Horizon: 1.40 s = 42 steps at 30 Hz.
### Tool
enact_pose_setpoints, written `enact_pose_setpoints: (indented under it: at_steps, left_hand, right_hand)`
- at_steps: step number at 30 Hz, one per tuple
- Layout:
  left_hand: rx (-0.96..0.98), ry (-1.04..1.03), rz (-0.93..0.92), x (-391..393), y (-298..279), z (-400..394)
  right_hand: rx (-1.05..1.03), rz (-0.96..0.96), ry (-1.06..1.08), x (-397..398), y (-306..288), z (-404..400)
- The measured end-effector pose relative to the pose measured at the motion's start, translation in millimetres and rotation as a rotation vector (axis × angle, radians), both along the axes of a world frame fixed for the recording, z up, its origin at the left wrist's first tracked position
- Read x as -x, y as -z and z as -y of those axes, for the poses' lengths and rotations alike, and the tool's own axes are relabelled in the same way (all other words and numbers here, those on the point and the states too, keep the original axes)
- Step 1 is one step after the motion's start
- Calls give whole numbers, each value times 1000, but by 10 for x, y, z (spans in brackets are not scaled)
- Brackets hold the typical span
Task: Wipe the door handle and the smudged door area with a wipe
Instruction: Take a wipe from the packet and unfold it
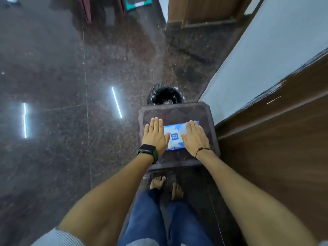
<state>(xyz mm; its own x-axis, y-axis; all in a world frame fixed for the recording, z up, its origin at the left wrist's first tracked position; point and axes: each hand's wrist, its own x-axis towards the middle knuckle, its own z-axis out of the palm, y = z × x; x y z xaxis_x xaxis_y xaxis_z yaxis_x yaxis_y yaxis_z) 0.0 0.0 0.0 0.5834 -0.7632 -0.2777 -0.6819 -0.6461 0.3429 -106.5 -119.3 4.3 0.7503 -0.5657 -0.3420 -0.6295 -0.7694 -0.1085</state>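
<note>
A blue and white pack of wipes point(174, 137) lies flat on a dark plastic stool point(177, 110) in front of me. My left hand point(156, 136) rests flat, fingers straight, on the stool at the pack's left edge. My right hand point(195, 137) lies flat over the pack's right end. Neither hand grips anything. A brown wooden door point(284, 139) stands along the right side; no handle shows in view.
A bin lined with a black bag point(166, 95) stands just beyond the stool. Dark polished stone floor point(71, 86) spreads to the left. A pale wall point(275, 47) runs on the right, with another wooden door point(204, 9) at the far end. My bare feet point(166, 185) stand below the stool.
</note>
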Motion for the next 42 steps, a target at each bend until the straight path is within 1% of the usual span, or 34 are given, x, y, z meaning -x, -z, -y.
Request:
enact_pose_setpoints:
  at_steps: [3, 9, 13, 15, 17, 19, 21, 23, 24, 25, 27, 29, 31, 33, 35, 37, 39, 41, 42]
  left_hand:
    - [-46, -22, -50, 175, 177, 14]
    - [-48, -7, -15, 278, 321, 95]
    - [-43, 31, -14, 289, 302, 147]
    - [-34, 2, -25, 320, 288, 157]
    - [-16, -21, -67, 350, 261, 173]
    - [38, -33, -119, 355, 191, 214]
    - [170, -87, -243, 342, 69, 299]
    - [309, -174, -372, 322, -98, 405]
    - [360, -210, -402, 308, -183, 454]
    - [394, -228, -411, 294, -264, 498]
    - [421, -227, -410, 264, -419, 571]
    - [419, -267, -465, 242, -588, 640]
    - [445, -329, -592, 254, -780, 730]
    - [532, -377, -807, 316, -992, 859]
    - [603, -356, -1020, 431, -1200, 1025]
    - [616, -268, -1160, 618, -1382, 1207]
    - [568, -136, -1249, 902, -1531, 1381]
    - [491, 45, -1269, 1285, -1657, 1522]
    - [457, 135, -1267, 1502, -1713, 1571]
  right_hand:
    - [-32, -21, -25, 62, 210, -41]
    - [-62, 26, -110, 58, 330, 70]
    - [-211, -6, -53, -71, 317, 160]
    - [-234, 60, -29, -120, 303, 166]
    - [-264, 217, 101, -145, 246, 151]
    - [-391, 420, 319, -171, 99, 112]
    - [-605, 585, 477, -203, -86, 123]
    - [-888, 709, 634, -221, -286, 166]
    - [-1014, 773, 724, -220, -385, 196]
    - [-1106, 840, 811, -208, -480, 234]
    - [-1193, 971, 945, -167, -648, 327]
    - [-1179, 1070, 1010, -97, -777, 413]
    - [-1090, 1120, 1029, 16, -893, 463]
    - [-924, 1151, 1068, 204, -1004, 487]
    - [-783, 1186, 1084, 454, -1125, 480]
    - [-738, 1206, 1050, 743, -1272, 445]
    - [-668, 1211, 997, 1046, -1434, 384]
    - [-418, 1192, 1036, 1385, -1586, 308]
    - [-292, 1196, 1121, 1574, -1647, 266]
